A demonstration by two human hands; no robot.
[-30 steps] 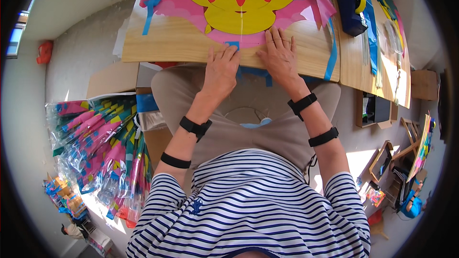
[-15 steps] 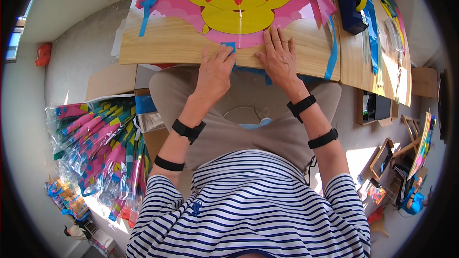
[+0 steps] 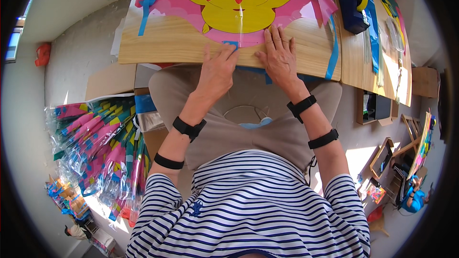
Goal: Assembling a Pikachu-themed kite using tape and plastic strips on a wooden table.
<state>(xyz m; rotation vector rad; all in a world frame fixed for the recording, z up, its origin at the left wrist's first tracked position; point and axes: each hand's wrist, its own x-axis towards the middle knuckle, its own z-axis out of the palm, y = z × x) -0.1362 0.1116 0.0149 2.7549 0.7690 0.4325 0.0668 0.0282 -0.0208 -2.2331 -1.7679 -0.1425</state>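
Note:
A pink, green and yellow plastic sheet with a large cartoon figure [image 3: 239,16] lies on the wooden table [image 3: 158,48], its rounded pink edge toward me. At the middle of that edge is a small blue strip [image 3: 230,44]. My left hand [image 3: 217,70] is palm down with bent fingers closed at this strip; its fingertips partly cover it. Just to the right, my right hand [image 3: 279,58] lies flat with fingers stretched out, their tips on the sheet's pink edge and the palm on the wood.
A dark blue tape dispenser [image 3: 351,9] with a yellow core stands at the right. Blue ribbons [image 3: 333,55] hang over the sheet's sides. Many folded colourful pieces in clear plastic [image 3: 103,148] are heaped at my left, beside a cardboard box [image 3: 112,81]. Another person [image 3: 413,198] is far right.
My left hand has shifted slightly right. The blue strip that reached down past its fingers to the table edge no longer shows there. My right hand stays in place.

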